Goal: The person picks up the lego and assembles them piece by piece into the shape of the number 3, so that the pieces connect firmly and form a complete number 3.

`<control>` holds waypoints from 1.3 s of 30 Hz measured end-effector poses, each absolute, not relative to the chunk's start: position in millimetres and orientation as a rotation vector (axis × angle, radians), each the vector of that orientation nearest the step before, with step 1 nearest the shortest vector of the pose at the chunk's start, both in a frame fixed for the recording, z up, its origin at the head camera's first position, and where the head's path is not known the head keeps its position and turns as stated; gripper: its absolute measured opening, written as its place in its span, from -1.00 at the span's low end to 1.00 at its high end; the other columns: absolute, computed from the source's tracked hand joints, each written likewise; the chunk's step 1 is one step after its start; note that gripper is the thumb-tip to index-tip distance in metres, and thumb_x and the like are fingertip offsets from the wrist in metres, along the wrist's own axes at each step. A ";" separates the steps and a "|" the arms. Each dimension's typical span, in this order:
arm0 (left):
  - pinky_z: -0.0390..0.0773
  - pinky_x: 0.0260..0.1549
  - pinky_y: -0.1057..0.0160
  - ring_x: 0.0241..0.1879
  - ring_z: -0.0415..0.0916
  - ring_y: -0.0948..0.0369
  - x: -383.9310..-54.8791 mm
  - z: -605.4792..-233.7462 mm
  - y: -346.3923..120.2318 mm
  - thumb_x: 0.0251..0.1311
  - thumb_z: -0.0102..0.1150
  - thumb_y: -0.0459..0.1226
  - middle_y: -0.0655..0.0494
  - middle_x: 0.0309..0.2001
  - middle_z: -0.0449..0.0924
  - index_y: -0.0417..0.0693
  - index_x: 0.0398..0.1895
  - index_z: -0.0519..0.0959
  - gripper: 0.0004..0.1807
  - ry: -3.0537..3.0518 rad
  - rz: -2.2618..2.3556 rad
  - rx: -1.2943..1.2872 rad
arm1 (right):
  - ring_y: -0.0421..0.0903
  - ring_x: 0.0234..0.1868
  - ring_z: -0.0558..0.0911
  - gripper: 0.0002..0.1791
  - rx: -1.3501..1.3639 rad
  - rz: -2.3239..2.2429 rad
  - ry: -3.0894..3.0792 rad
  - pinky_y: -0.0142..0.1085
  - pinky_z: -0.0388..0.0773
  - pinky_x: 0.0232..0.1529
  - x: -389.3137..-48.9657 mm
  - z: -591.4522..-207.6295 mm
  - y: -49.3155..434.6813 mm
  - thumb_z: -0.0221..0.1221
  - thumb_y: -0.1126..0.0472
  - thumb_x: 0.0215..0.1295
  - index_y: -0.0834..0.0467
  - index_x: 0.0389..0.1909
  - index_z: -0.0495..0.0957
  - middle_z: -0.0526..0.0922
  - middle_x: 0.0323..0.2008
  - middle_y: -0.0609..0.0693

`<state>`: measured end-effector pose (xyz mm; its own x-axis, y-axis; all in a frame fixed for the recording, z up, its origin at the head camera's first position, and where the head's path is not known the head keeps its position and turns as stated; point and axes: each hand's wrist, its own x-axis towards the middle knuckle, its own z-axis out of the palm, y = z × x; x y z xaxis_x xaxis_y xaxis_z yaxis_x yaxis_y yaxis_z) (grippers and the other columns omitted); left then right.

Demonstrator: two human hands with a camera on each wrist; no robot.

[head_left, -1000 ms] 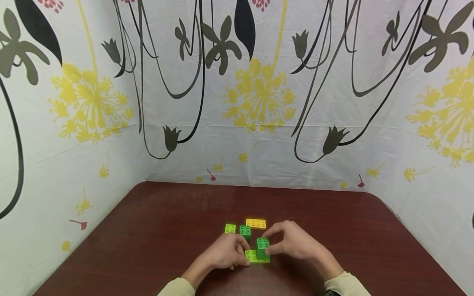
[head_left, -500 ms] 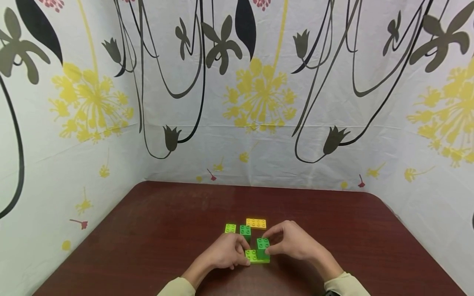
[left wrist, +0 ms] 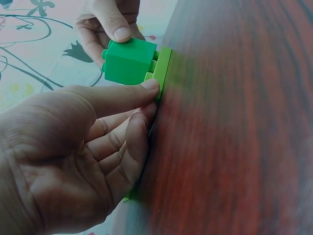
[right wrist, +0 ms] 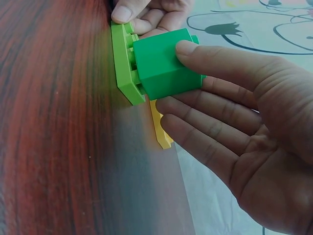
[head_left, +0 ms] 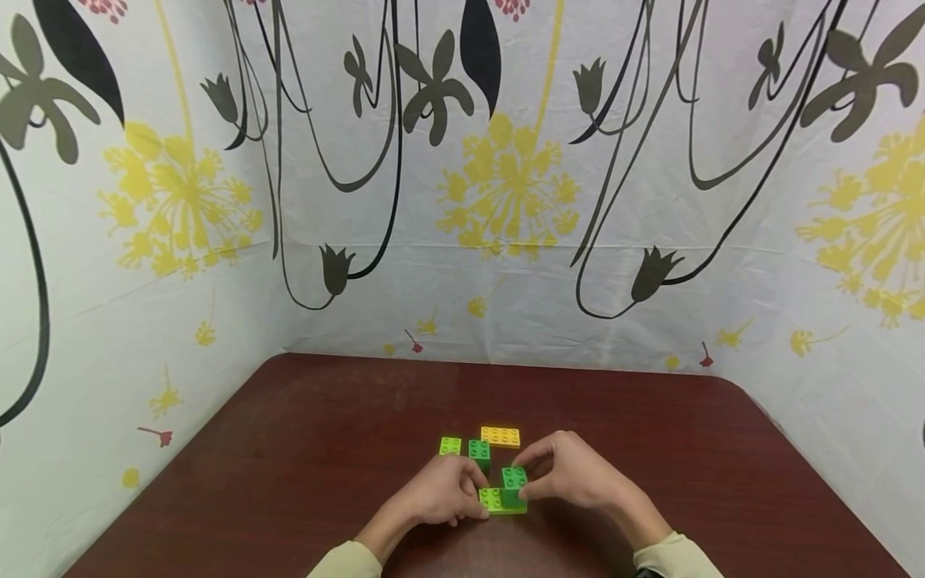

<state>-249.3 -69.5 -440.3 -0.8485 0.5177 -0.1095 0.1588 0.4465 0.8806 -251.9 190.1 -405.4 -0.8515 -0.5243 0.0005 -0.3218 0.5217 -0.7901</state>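
My left hand [head_left: 439, 490] pinches the left end of a flat lime-green toy building brick [head_left: 490, 498] that lies on the table near its front edge. Over the right half of that brick sits a taller dark green block [head_left: 514, 478], pinched between thumb and fingers of my right hand [head_left: 574, 474]. In the right wrist view the green block [right wrist: 168, 63] meets the lime brick [right wrist: 124, 68] at a slight angle, and some lime studs show in the gap between them. From the left wrist camera, my left thumb [left wrist: 122, 98] presses at the lime brick's edge.
Behind my hands lie a yellow brick [head_left: 500, 437], a second dark green brick [head_left: 479, 451] and another lime brick [head_left: 450, 445], partly covered by my left hand. The brown table [head_left: 347, 409] reaches back to a flower-printed cloth [head_left: 462, 321].
The dark green block in my right hand has dropped very slightly toward the lime brick. My left hand keeps its place.
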 end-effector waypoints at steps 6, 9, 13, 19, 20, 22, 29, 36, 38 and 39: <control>0.55 -0.65 0.28 -0.63 0.50 0.22 -250.1 -441.6 -69.4 0.12 0.53 -0.42 0.07 -0.47 0.64 -0.15 -0.15 0.72 -0.76 2.341 1.371 0.576 | -0.07 -0.11 0.80 -0.67 -0.729 -1.211 2.547 -0.27 0.76 -0.20 -253.2 -405.9 188.2 0.58 0.12 0.13 0.04 -0.07 0.81 0.83 -0.07 0.00; 0.55 -0.66 0.28 -0.64 0.49 0.23 -250.3 -441.5 -69.3 0.12 0.53 -0.42 0.07 -0.48 0.64 -0.15 -0.15 0.72 -0.76 2.345 1.374 0.580 | -0.08 -0.12 0.81 -0.68 -0.739 -1.200 2.553 -0.27 0.76 -0.21 -253.5 -405.9 187.8 0.58 0.12 0.13 0.03 -0.07 0.81 0.84 -0.07 -0.01; 0.55 -0.66 0.29 -0.64 0.49 0.23 -250.3 -440.5 -68.7 0.11 0.53 -0.43 0.07 -0.48 0.64 -0.16 -0.16 0.72 -0.76 2.348 1.379 0.582 | -0.08 -0.12 0.81 -0.68 -0.747 -1.193 2.559 -0.27 0.76 -0.21 -253.7 -405.6 187.2 0.57 0.11 0.14 0.02 -0.07 0.81 0.84 -0.07 -0.01; 0.55 -0.66 0.29 -0.64 0.49 0.23 -249.3 -438.9 -68.0 0.11 0.53 -0.44 0.07 -0.48 0.64 -0.17 -0.15 0.72 -0.76 2.340 1.380 0.581 | -0.04 -0.10 0.81 -0.69 -0.747 -1.178 2.578 -0.26 0.76 -0.20 -251.6 -404.1 186.5 0.57 0.12 0.13 0.02 -0.09 0.81 0.84 -0.08 -0.03; 0.55 -0.66 0.29 -0.64 0.49 0.23 -249.3 -438.9 -68.2 0.12 0.53 -0.44 0.07 -0.48 0.64 -0.17 -0.15 0.72 -0.76 2.338 1.382 0.581 | -0.04 -0.10 0.80 -0.69 -0.749 -1.175 2.581 -0.26 0.76 -0.20 -251.2 -404.0 186.2 0.58 0.12 0.12 0.02 -0.09 0.82 0.84 -0.09 -0.03; 0.55 -0.66 0.29 -0.64 0.49 0.23 -249.3 -438.9 -68.7 0.11 0.52 -0.44 0.07 -0.48 0.64 -0.18 -0.15 0.72 -0.76 2.335 1.384 0.582 | -0.05 -0.10 0.80 -0.69 -0.751 -1.172 2.586 -0.26 0.75 -0.20 -250.9 -404.0 185.5 0.58 0.11 0.12 0.01 -0.09 0.82 0.84 -0.10 -0.05; 0.56 -0.66 0.28 -0.64 0.49 0.23 -250.2 -439.4 -69.7 0.12 0.52 -0.44 0.06 -0.48 0.64 -0.17 -0.14 0.72 -0.76 2.331 1.379 0.587 | -0.16 -0.14 0.80 -0.68 -0.775 -1.157 2.610 -0.32 0.74 -0.22 -250.5 -404.8 184.8 0.58 0.10 0.11 0.01 -0.10 0.83 0.85 -0.14 -0.09; 0.56 -0.65 0.30 -0.63 0.50 0.23 -249.9 -439.7 -69.0 0.12 0.52 -0.44 0.07 -0.48 0.64 -0.17 -0.14 0.72 -0.76 2.322 1.377 0.589 | -0.21 -0.18 0.80 -0.69 -0.788 -1.144 2.614 -0.32 0.74 -0.24 -250.9 -405.2 184.0 0.59 0.09 0.11 0.01 -0.10 0.84 0.86 -0.15 -0.10; 0.56 -0.65 0.29 -0.63 0.50 0.22 -249.9 -439.5 -69.2 0.12 0.52 -0.44 0.06 -0.48 0.64 -0.17 -0.14 0.72 -0.76 2.321 1.381 0.587 | -0.21 -0.18 0.80 -0.68 -0.788 -1.142 2.617 -0.32 0.74 -0.24 -251.0 -405.2 183.9 0.59 0.09 0.11 0.01 -0.10 0.84 0.86 -0.15 -0.10; 0.56 -0.66 0.29 -0.63 0.50 0.22 -249.9 -439.5 -69.4 0.12 0.52 -0.45 0.06 -0.48 0.64 -0.17 -0.14 0.72 -0.76 2.320 1.384 0.585 | -0.21 -0.18 0.80 -0.68 -0.787 -1.141 2.617 -0.31 0.74 -0.24 -251.1 -405.3 183.9 0.59 0.09 0.11 0.01 -0.09 0.84 0.86 -0.15 -0.09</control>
